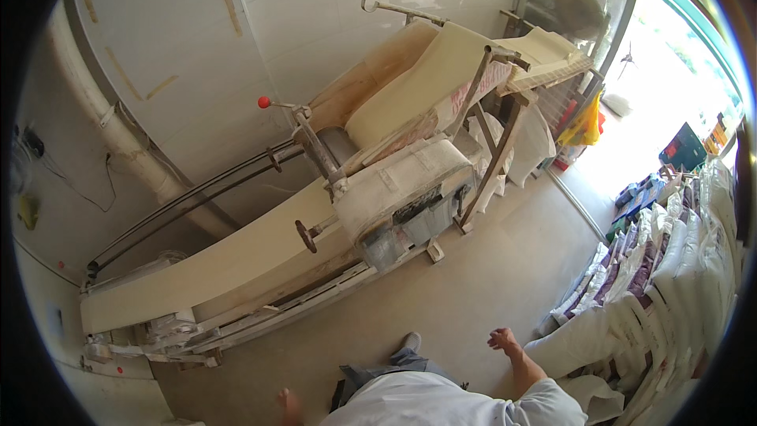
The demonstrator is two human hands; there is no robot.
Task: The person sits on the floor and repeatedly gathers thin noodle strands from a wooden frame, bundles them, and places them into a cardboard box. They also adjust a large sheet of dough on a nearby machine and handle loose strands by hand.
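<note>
My right hand [502, 339] hangs over the floor to the right of my body, its fingers curled in and nothing seen in them. My left hand [289, 405] is low on the left, small and smeared, so its fingers cannot be made out. Neither hand touches anything that I can see. Ahead stands a flour-dusted dough sheeter [406, 185] with a red-knobbed lever [265, 102] and a small handwheel [306, 237]. A long pale dough sheet [213, 270] lies along its left bed. More dough [422, 79] slopes up on the far side and drapes over the upper frame.
Stacked white sacks [686, 268] line the right side. A metal leg frame [493, 142] holds up the machine's far end. The bare floor [520, 244] runs between machine and sacks to a bright doorway [654, 55]. A yellow bag [583, 125] hangs near the doorway.
</note>
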